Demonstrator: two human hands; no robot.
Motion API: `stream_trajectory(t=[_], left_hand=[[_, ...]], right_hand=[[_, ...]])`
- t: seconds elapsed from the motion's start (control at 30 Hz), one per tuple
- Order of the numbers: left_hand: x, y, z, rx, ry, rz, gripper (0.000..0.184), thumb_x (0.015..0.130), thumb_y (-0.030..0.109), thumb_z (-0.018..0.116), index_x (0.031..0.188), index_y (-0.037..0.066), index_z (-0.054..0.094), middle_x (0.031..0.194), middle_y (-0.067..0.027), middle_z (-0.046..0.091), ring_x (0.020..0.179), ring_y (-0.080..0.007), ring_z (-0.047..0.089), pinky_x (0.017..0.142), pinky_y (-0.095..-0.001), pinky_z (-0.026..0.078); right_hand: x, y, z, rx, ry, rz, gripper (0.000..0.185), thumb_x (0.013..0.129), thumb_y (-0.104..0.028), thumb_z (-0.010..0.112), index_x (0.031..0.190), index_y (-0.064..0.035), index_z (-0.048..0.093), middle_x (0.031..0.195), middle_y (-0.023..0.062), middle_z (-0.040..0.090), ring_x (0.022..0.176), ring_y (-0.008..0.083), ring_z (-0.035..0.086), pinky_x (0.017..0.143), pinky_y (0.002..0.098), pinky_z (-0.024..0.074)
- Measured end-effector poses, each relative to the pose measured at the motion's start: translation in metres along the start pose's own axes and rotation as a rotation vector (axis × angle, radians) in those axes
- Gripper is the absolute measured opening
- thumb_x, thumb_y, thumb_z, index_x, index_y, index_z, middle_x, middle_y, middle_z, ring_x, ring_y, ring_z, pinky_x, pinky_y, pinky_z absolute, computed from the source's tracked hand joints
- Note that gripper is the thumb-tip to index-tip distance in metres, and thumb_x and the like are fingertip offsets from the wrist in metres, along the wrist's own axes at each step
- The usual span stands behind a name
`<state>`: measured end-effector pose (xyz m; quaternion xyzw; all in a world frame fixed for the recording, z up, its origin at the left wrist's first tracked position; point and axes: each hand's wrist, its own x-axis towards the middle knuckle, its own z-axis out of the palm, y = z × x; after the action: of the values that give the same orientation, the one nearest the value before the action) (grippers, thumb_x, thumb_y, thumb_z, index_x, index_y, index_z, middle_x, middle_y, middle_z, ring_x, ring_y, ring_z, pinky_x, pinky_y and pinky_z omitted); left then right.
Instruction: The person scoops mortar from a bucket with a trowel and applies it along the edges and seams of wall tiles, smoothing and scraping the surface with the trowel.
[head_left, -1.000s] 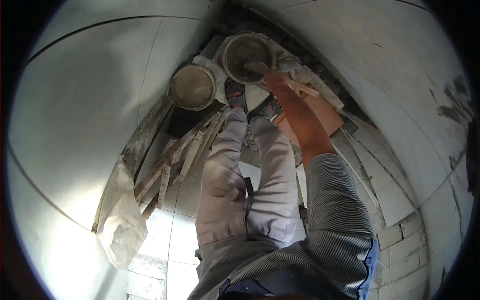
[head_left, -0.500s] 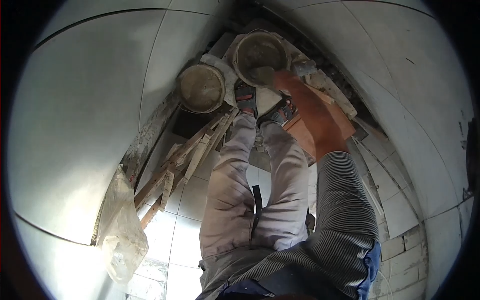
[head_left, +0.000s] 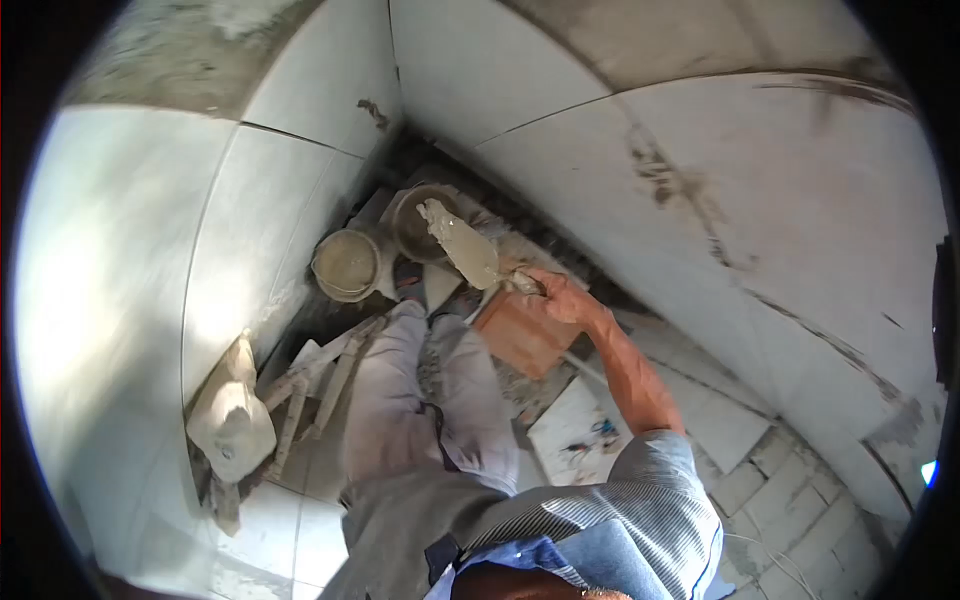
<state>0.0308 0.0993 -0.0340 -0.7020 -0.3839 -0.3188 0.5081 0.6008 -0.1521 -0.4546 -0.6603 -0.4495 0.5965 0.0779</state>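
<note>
My right hand is closed around the handle of a trowel, held out in front of me. Wet grey mortar covers its blade, which points up and to the left. Partly behind the blade stands a round bucket with dark, mortar-smeared insides. To its left is a second bucket with greyish contents. An orange-brown square board or tile lies below my right hand. My left hand is out of the picture.
Tiled walls meet in a corner ahead, smeared with mortar in places. Wooden slats lean at the left near a dusty plastic bag. A white tile piece with small items lies right of my legs.
My right hand has drawn the trowel up out of the bucket with mortar on it and moved it to the right. The camera view has turned, showing more of the walls.
</note>
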Motion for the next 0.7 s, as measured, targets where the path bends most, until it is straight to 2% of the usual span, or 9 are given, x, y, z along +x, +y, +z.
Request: stream_trajectory(t=[0.07,0.1,0.17,0.27,0.33,0.5,0.6,0.67,0.7], left_hand=[[-0.004,-0.005,-0.003,0.154,-0.007,0.105,0.047,0.103,0.040,0.042,0.125,-0.001,0.045,0.142,-0.0257,0.037,0.131,-0.0363,0.038,0.107,-0.0512,0.032],[-0.006,-0.005,-0.002,0.232,-0.016,0.167,0.046,0.104,0.040,0.041,0.125,-0.001,0.046,0.142,-0.0263,0.038,0.131,-0.0371,0.039,0.106,-0.0523,0.032],[-0.022,-0.025,0.002,0.251,0.028,0.060,0.050,0.103,0.044,0.040,0.126,0.000,0.046,0.142,-0.0257,0.041,0.131,-0.0394,0.041,0.106,-0.0579,0.030],[-0.069,-0.088,0.006,0.317,0.082,0.205,0.041,0.095,0.046,0.059,0.080,0.007,0.065,0.071,-0.0082,0.068,0.059,-0.0236,0.064,0.050,-0.0333,0.047],[-0.086,-0.116,0.016,0.365,0.133,0.307,0.049,0.085,0.056,0.066,0.072,0.009,0.064,0.069,-0.0051,0.066,0.052,-0.0221,0.060,0.047,-0.0341,0.044],[-0.036,-0.054,0.009,-0.081,-0.022,0.268,0.032,0.089,0.041,0.070,0.087,0.009,0.072,0.077,-0.0005,0.072,0.059,-0.0149,0.065,0.054,-0.0266,0.050],[-0.038,-0.057,0.012,-0.145,-0.108,0.224,0.023,0.090,0.032,0.070,0.095,0.009,0.074,0.083,0.0021,0.074,0.064,-0.0114,0.067,0.058,-0.0219,0.052],[-0.037,-0.049,0.009,-0.120,-0.108,0.205,0.022,0.091,0.031,0.070,0.094,0.010,0.074,0.084,0.0032,0.074,0.065,-0.0101,0.067,0.058,-0.0211,0.052],[-0.036,-0.044,0.008,-0.104,-0.108,0.190,0.021,0.091,0.031,0.069,0.093,0.011,0.074,0.084,0.0043,0.074,0.066,-0.0088,0.068,0.058,-0.0203,0.052]], right_hand=[[-0.055,-0.042,-0.036,-0.302,0.192,-0.064,0.057,0.085,-0.024,0.066,0.137,-0.0086,0.047,0.130,0.0212,0.057,0.122,0.0345,0.054,0.103,0.0421,0.0422],[-0.081,-0.077,-0.056,-0.341,0.238,0.059,0.056,0.084,-0.022,0.068,0.134,-0.0084,0.049,0.128,0.0208,0.058,0.119,0.0351,0.056,0.100,0.0426,0.0443],[-0.125,-0.127,-0.092,-0.407,0.360,0.141,0.053,0.081,-0.019,0.072,0.128,-0.0082,0.051,0.123,0.0201,0.061,0.113,0.0366,0.060,0.094,0.0428,0.0485],[-0.171,-0.178,-0.138,-0.511,0.562,0.137,0.049,0.077,-0.015,0.076,0.120,-0.0088,0.053,0.113,0.0196,0.064,0.103,0.0388,0.062,0.086,0.0425,0.0516],[-0.187,-0.204,-0.162,-0.665,0.590,0.075,0.050,0.078,-0.016,0.076,0.122,-0.0091,0.053,0.111,0.0205,0.065,0.103,0.0393,0.062,0.085,0.0437,0.0511],[-0.176,-0.220,-0.200,-0.947,0.591,0.003,0.048,0.082,-0.022,0.072,0.125,-0.0094,0.055,0.109,0.0207,0.065,0.103,0.0398,0.061,0.084,0.0465,0.0501],[-0.153,-0.214,-0.216,-0.975,0.485,0.155,0.047,0.084,-0.029,0.069,0.125,-0.0079,0.057,0.111,0.0207,0.065,0.103,0.0390,0.061,0.085,0.0461,0.0498],[-0.143,-0.205,-0.225,-1.132,0.514,-0.147,0.044,0.080,-0.027,0.070,0.114,-0.0010,0.059,0.090,0.0224,0.067,0.076,0.0390,0.065,0.070,0.0439,0.0512],[-0.143,-0.218,-0.224,-1.134,0.513,-0.146,0.044,0.080,-0.027,0.070,0.114,-0.0010,0.059,0.090,0.0224,0.067,0.076,0.0390,0.065,0.070,0.0439,0.0512]])
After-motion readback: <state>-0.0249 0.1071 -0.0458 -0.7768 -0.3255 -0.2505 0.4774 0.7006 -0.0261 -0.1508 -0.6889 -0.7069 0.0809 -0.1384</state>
